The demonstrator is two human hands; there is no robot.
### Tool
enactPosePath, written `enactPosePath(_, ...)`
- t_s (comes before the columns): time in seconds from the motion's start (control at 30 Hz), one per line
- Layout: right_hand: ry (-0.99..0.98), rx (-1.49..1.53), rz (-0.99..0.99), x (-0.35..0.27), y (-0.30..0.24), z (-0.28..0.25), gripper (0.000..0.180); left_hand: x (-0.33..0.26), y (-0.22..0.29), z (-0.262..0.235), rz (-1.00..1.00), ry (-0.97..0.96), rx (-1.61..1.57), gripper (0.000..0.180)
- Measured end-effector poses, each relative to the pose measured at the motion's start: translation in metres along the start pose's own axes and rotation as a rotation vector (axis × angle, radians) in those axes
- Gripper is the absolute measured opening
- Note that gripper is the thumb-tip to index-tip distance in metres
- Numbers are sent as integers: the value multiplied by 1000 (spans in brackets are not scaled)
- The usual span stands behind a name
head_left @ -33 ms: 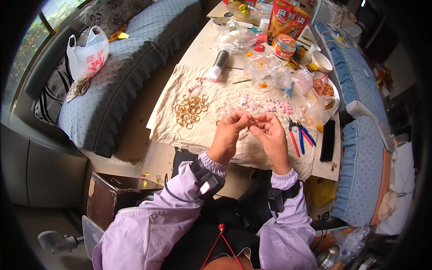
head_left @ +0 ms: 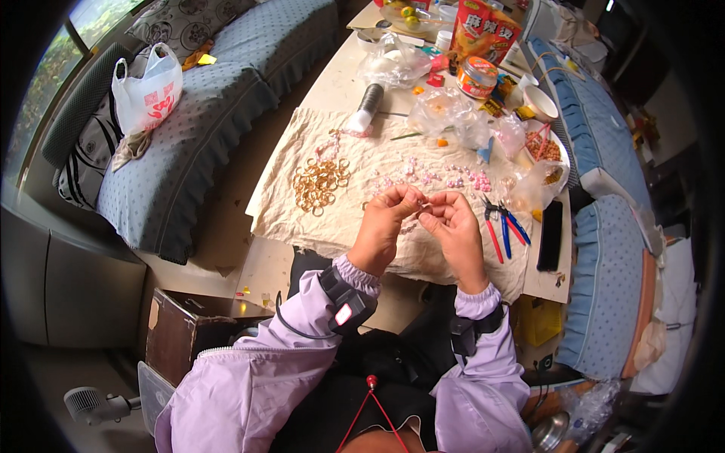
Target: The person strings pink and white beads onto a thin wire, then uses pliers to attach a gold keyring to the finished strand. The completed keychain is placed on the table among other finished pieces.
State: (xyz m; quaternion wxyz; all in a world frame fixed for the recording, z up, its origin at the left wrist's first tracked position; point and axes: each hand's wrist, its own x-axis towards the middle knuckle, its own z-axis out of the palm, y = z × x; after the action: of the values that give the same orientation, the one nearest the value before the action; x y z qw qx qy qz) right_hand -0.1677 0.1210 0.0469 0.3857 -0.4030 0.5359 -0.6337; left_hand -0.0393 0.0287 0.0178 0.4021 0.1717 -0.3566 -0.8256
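Observation:
My left hand (head_left: 384, 226) and my right hand (head_left: 458, 235) meet fingertip to fingertip above the cloth's near part. Both pinch closed around something small; my fingers mostly hide it. Just beyond them, pink and pale beads (head_left: 480, 181) lie scattered over the beige cloth (head_left: 283, 219). Left of my left hand is a heap of gold-coloured rings (head_left: 316, 190), with a pink beaded strand (head_left: 332, 145) at its far side. Two pairs of pliers, one red-handled (head_left: 494, 238) and one blue-handled (head_left: 506, 235), rest right of my right hand.
A black oblong case (head_left: 550, 235) lies near the table's right edge. Farther back are clear plastic bags (head_left: 449, 119), a lidded jar (head_left: 477, 78), a red food packet (head_left: 489, 34), a white bowl (head_left: 539, 103) and a grey cylinder (head_left: 370, 102). Blue-covered seats (head_left: 204, 124) flank the table.

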Motion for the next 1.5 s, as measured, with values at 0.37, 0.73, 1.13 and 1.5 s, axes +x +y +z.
enactPosePath(0.37,64,-45,-48,-1,8,-1,28,-4,7,0,-165,-37,24,25)
enactPosePath(0.73,68,-19,-47,-1,9,-2,28,-5,7,0,-174,-36,-10,20)
enactPosePath(1.13,67,-34,-27,0,8,-2,26,-6,14,5,-66,-13,138,17)
enactPosePath(1.5,32,34,-35,2,9,0,25,-4,15,7,-103,42,193,11)
